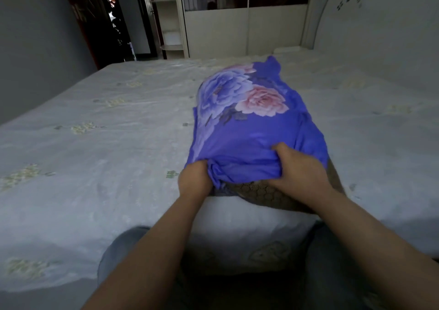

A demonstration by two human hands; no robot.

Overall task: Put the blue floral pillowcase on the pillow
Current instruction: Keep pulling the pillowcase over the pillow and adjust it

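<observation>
Both hands: left (193,181), right (299,167) | gripping pillowcase (247,119) hem | pillow (268,194) end exposed

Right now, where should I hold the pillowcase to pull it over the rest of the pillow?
Grip the pillowcase at its bunched open hem, from the near end, one hand per corner, as the left hand and right hand do. The pillow still pokes out there.

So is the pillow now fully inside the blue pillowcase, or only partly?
Only partly. The pillowcase covers most of the pillow, but its dark patterned near end shows below the bunched hem, which the left hand and right hand grip.
</observation>
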